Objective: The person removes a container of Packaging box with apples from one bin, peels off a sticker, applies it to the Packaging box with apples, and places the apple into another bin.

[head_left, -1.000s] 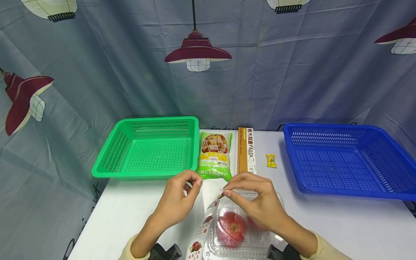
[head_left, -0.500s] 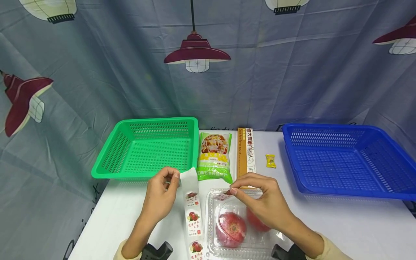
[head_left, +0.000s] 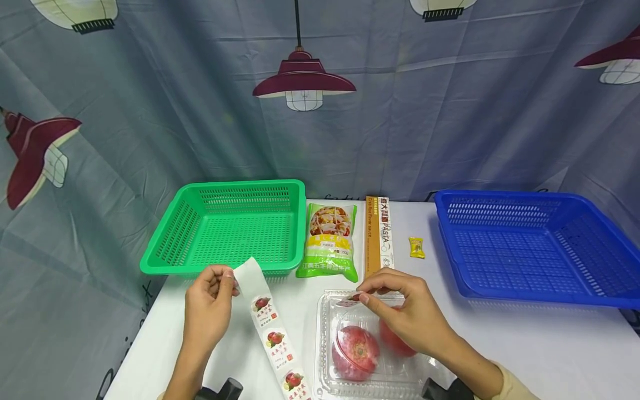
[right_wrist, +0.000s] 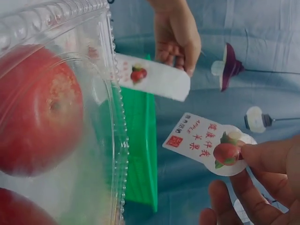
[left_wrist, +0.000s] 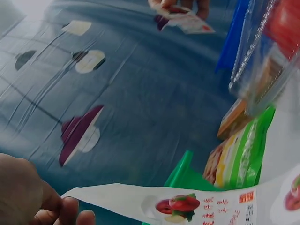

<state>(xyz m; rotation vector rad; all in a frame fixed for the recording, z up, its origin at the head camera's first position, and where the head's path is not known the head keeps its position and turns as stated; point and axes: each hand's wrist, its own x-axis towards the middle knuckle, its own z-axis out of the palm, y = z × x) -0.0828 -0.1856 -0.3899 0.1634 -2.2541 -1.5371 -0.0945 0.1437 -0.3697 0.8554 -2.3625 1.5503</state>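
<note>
My left hand (head_left: 209,305) pinches the blank white end of a strip of apple stickers (head_left: 274,338), which slants down toward the table's front. Between the thumb and fingers of my right hand (head_left: 407,311) is a single apple sticker (right_wrist: 206,146), printed with a red apple and red characters. That hand hovers over a clear plastic clamshell box (head_left: 325,355), its lid closed over red apples (head_left: 356,353). In the left wrist view the strip (left_wrist: 140,199) stretches away from my fingertips.
Behind the clamshell lie a green-and-yellow food bag (head_left: 330,241), a pasta box (head_left: 378,233) and a small yellow wrapped packet (head_left: 416,247). A green basket (head_left: 225,269) stands at the back left, a blue basket (head_left: 540,297) at the right. A printed grey curtain (head_left: 400,139) hangs behind.
My left hand has moved left and down with the sticker strip, away from the clamshell. My right hand has shifted slightly right, the single sticker still in its fingers.
</note>
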